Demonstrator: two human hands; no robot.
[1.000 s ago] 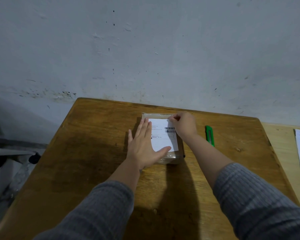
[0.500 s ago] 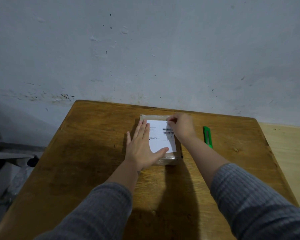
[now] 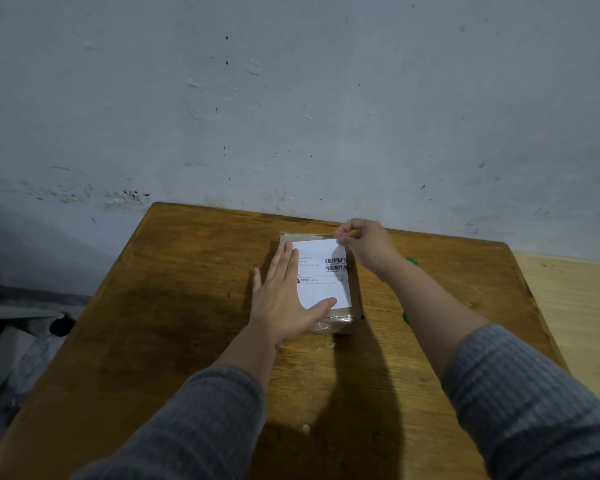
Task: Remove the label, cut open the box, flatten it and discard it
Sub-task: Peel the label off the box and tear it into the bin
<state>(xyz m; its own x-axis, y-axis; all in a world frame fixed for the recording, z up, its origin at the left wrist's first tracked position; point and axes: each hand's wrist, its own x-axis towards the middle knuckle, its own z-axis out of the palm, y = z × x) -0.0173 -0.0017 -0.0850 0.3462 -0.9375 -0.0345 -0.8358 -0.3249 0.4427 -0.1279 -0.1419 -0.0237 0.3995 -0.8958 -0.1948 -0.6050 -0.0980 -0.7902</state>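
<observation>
A small brown cardboard box, wrapped in clear tape, lies on the wooden table near the far edge. A white shipping label with barcodes covers its top. My left hand lies flat and spread on the left side of the box, thumb across the label's near edge. My right hand pinches the label's far right corner, which looks slightly lifted. A green utility knife lies right of the box, mostly hidden behind my right forearm.
A stained grey wall stands right behind the table. A lighter wooden surface adjoins the table on the right. Dark and pale clutter sits on the floor to the left.
My right hand has gone from resting on the label's right side to pinching its far right corner, and it now covers more of the knife. The left hand stays flat on the box.
</observation>
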